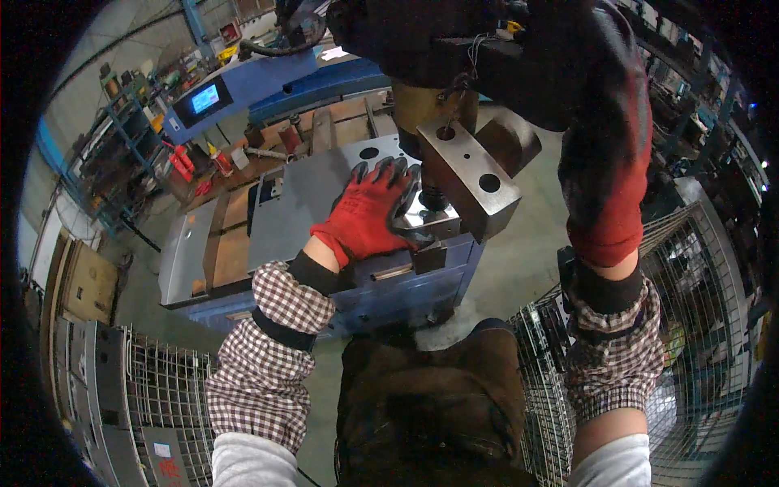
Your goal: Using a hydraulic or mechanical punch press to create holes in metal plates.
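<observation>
My left hand (369, 213), in a red work glove with black fingers, lies on a flat grey metal sheet (300, 215) on the machine's bench. Its fingers are stretched out beside the round vertical tool (433, 193) that comes down onto a shiny plate. My right hand (607, 162), in a matching glove, is raised high at the right beside the dark machine head (519, 77). Its fingers are hidden in shadow, so what it touches cannot be made out. Between the hands, a box-shaped metal piece (479, 174) with round holes stands out from the tool.
A blue control panel with a lit screen (205, 99) stands at the far left. Red-handled tools (181, 162) and a bottle (219, 159) lie on the bench. Wire mesh baskets (166, 373) flank me; the left one is beside stacked metal panels (105, 381).
</observation>
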`<state>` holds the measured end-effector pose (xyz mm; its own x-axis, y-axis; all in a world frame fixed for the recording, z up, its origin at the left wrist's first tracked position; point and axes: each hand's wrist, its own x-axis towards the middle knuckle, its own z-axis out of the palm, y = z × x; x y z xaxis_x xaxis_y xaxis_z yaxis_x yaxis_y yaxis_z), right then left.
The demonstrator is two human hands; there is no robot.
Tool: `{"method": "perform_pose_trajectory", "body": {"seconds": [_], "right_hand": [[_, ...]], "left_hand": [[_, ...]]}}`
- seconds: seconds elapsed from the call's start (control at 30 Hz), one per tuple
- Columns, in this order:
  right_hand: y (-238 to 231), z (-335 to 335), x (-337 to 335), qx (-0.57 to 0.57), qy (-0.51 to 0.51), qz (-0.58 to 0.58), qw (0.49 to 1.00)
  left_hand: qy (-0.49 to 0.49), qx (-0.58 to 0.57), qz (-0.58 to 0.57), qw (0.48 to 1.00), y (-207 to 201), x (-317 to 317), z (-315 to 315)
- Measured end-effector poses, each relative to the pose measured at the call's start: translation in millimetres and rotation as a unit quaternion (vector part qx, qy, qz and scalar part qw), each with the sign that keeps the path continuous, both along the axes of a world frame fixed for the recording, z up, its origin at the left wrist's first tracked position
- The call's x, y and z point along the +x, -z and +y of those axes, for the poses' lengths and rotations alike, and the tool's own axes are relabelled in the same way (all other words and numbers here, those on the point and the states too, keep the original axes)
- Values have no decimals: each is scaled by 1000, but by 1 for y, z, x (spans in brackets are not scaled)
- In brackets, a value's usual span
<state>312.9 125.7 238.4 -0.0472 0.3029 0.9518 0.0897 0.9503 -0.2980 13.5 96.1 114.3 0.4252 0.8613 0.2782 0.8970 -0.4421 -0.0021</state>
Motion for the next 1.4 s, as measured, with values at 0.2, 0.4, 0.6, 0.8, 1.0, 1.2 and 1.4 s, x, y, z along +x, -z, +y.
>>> {"method": "perform_pose_trajectory", "body": {"seconds": [0.2,0.4,0.6,0.8,1.0,1.2,1.4], "right_hand": [[0,1,-15,78,122,-43,989],[-3,5,-17,113,160,-55,979],[-6,7,-14,143,184,-64,970],[-7,4,-11,175,214,-82,958],[-12,-14,-31,129,236,-40,962],[-11,5,-18,87,228,-5,970],[-26,9,-13,200,283,-83,934]], "left_hand": [[-24,-6,0,1000,-1,2,-3],[-29,-11,3,1000,4,1,-2],[-24,-1,2,1000,5,-3,-3],[-33,-8,15,999,4,2,-3],[-34,1,15,999,4,0,-5],[-28,-8,12,1000,1,2,-6],[-37,-22,10,999,-2,5,-7]]}}
